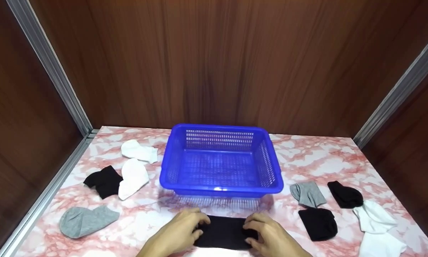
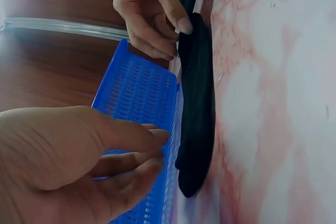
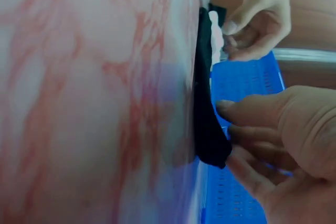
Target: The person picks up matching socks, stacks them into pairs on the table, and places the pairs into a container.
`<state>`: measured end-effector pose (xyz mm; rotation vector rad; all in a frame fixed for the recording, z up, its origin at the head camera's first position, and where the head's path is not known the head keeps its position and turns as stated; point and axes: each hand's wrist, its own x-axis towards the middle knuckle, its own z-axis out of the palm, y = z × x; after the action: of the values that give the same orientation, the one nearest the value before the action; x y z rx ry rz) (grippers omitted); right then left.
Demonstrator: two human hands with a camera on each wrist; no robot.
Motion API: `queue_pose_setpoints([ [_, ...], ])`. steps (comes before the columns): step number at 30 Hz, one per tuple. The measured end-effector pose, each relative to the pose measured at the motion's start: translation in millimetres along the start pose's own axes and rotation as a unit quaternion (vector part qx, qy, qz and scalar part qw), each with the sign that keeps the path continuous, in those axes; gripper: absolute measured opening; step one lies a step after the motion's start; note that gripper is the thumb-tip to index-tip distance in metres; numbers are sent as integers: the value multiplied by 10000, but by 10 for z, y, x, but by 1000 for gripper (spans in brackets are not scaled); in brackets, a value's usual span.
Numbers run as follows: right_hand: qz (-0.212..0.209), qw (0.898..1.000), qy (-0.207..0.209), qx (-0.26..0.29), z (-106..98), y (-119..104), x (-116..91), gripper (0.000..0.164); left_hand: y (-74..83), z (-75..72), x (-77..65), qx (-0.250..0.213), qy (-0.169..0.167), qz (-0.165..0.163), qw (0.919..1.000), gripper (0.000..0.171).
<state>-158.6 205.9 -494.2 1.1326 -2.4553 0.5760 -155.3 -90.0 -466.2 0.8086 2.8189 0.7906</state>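
A black sock (image 1: 225, 232) lies flat across the table in front of the basket, its ends toward my two hands. At its left end is my left hand (image 1: 183, 228), fingers loosely bent; the left wrist view shows a gap between these fingertips and the fabric. My right hand (image 1: 267, 233) is at the other end, where the fabric bulges up. In the right wrist view its fingertips (image 3: 237, 157) touch that raised end, while the thumb stands beside the fabric. Behind the sock stands a blue plastic basket (image 1: 221, 191) with nothing inside.
On the left lie two white socks (image 1: 132, 178), a black sock (image 1: 105, 182) and a grey sock (image 1: 87, 220). To the right are a grey sock (image 1: 308, 193), black socks (image 1: 318, 224) and white socks (image 1: 374, 217). Brown wood-look panels (image 1: 214, 64) enclose the marbled table (image 1: 142, 217).
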Motion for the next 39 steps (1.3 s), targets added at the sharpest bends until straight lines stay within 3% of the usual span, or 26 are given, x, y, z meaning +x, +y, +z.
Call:
queue_pose_setpoints([
  [6, 288, 9986, -450, 22, -13, 27, -58, 36, 20, 54, -18, 345, -352, -232, 9985, 37],
  [12, 698, 9948, -732, -101, -56, 36, -77, 40, 15, 75, -31, 427, -244, -230, 9985, 41],
  [18, 569, 9955, -754, -87, -66, 49, -66, 39, 14, 84, -40, 535, -82, -110, 9985, 39],
  [28, 425, 9960, -779, -141, -76, 50, -66, 39, 58, 85, -9, 622, -193, -123, 9978, 39],
  [35, 752, 9935, -830, -220, -200, 45, -69, 37, 143, 59, 56, 859, 93, 222, 9960, 34],
  [39, 1171, 9893, -787, -384, -314, 79, -90, 37, 187, 90, 139, 596, 497, 418, 9961, 26],
])
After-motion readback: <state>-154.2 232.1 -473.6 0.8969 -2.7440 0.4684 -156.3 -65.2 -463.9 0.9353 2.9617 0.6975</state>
